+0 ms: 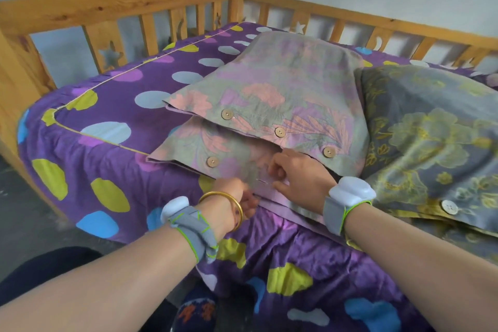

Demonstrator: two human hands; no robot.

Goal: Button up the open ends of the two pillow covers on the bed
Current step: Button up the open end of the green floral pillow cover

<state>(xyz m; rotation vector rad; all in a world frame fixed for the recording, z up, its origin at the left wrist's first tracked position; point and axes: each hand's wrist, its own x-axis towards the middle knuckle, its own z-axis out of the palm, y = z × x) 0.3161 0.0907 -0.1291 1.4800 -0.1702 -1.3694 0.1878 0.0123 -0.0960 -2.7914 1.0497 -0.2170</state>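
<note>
I'm pinching the hem of the pink floral pillow cover (pixel 283 83) with left grip (pixel 242 198) and right grip (pixel 289 175). The buttonhole (pixel 262 181) is sitting between them.

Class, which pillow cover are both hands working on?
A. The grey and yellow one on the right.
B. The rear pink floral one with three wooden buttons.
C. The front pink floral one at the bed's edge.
C: the left hand and right hand both pinch the open edge of the front pink floral pillow cover.
</note>
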